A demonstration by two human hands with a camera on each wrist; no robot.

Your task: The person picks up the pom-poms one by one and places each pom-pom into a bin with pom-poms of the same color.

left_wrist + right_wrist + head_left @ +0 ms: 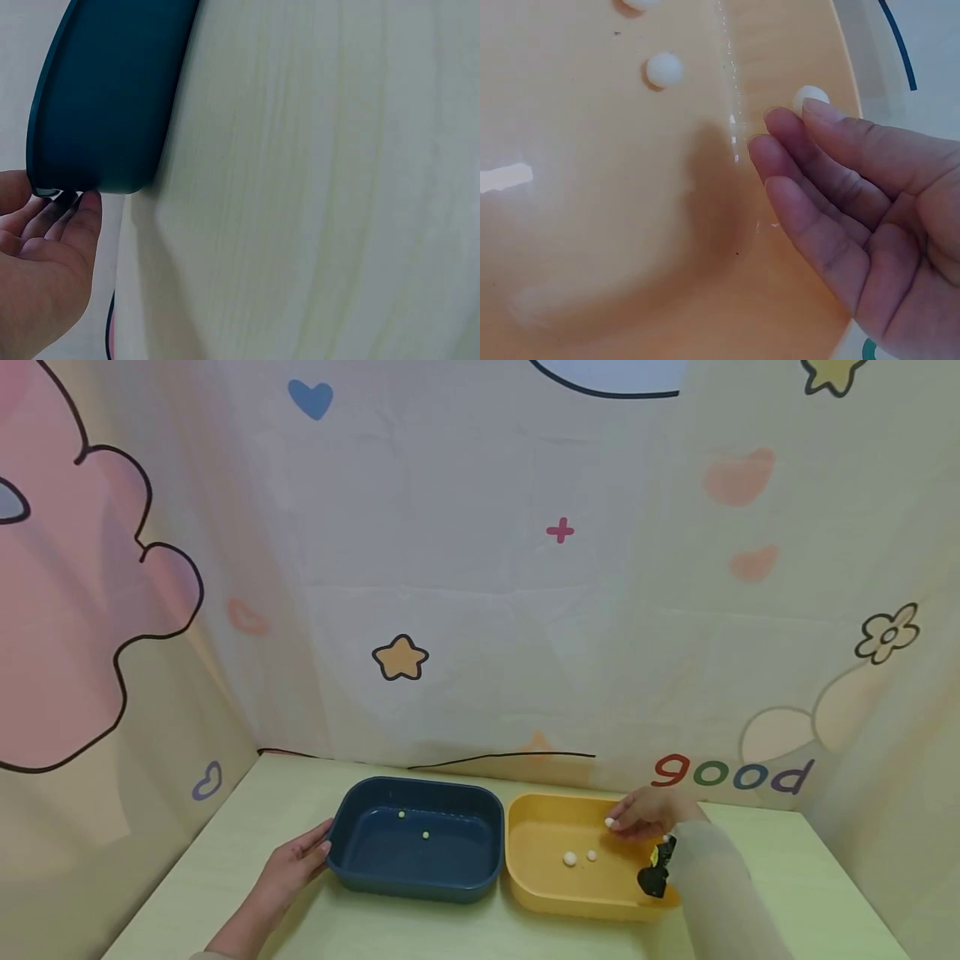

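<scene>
My left hand (288,868) holds the left end of a dark blue tray (412,891). In the left wrist view, the fingers (86,217) meet the tray's outer end wall just under its rim. Two small pale balls, one (401,815) behind the other (426,835), lie in that tray. My right hand (645,814) is over the back right of a yellow tray (592,906). Between thumb and index finger it pinches a small white ball (811,96), partly hidden by the fingertips. Two more white balls, a larger one (570,859) and a smaller one (592,856), rest on the yellow tray's floor.
Both trays stand side by side on a pale wood-grain table (420,935). A printed curtain (480,610) hangs behind and around the table. A black wrist device (656,868) sits on the right forearm, above the yellow tray's right edge.
</scene>
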